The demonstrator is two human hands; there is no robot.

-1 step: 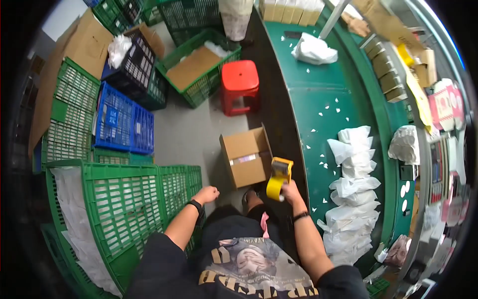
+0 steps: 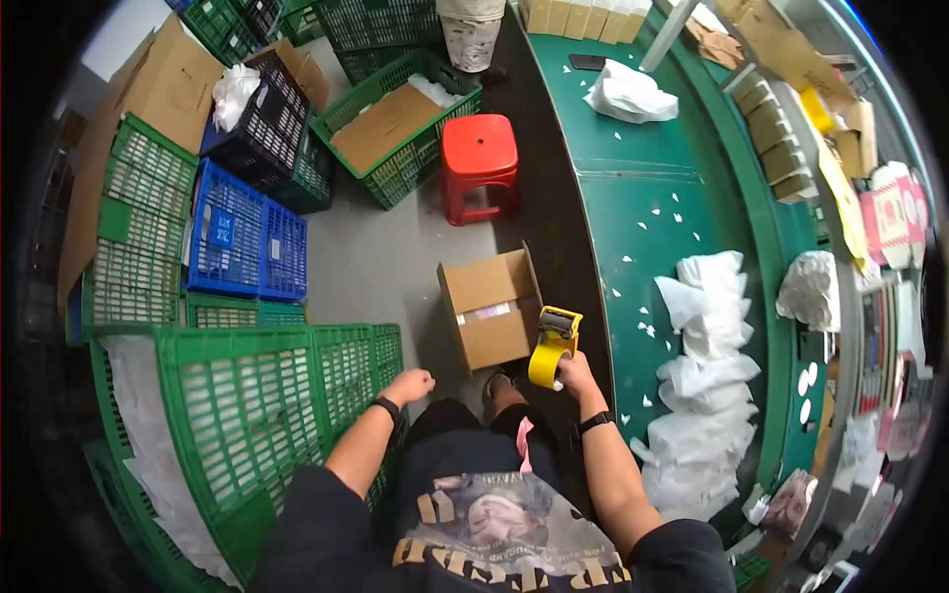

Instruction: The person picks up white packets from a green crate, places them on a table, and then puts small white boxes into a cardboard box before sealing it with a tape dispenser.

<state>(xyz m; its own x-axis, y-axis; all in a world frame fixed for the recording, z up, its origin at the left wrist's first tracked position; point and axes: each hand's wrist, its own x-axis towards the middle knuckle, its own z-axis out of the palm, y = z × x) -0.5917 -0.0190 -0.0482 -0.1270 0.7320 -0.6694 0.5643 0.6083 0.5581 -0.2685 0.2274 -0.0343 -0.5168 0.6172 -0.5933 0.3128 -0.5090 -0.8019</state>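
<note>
My right hand [image 2: 573, 373] grips a yellow tape dispenser [image 2: 560, 326] with a roll of yellow tape on it. It is held just right of a cardboard box [image 2: 494, 341], beside the bench edge. The box stands in front of my feet, with at least one flap raised and a pale item showing in the gap between its brown panels. My left hand [image 2: 415, 383] is curled closed to the left of the box, apart from it, and nothing shows in it.
Stacked green crates [image 2: 247, 395] rise close on my left, with blue crates [image 2: 242, 232] beyond. A red stool [image 2: 480, 163] stands past the box. Along my right runs a green bench [image 2: 633, 208] bearing white wrapped bundles [image 2: 702, 385] and paper scraps. Another person's legs [image 2: 470, 44] show at the far end.
The view has shifted very slightly. My right hand and the tape dispenser have moved barely at all, and the box and my left hand stay where they were.
</note>
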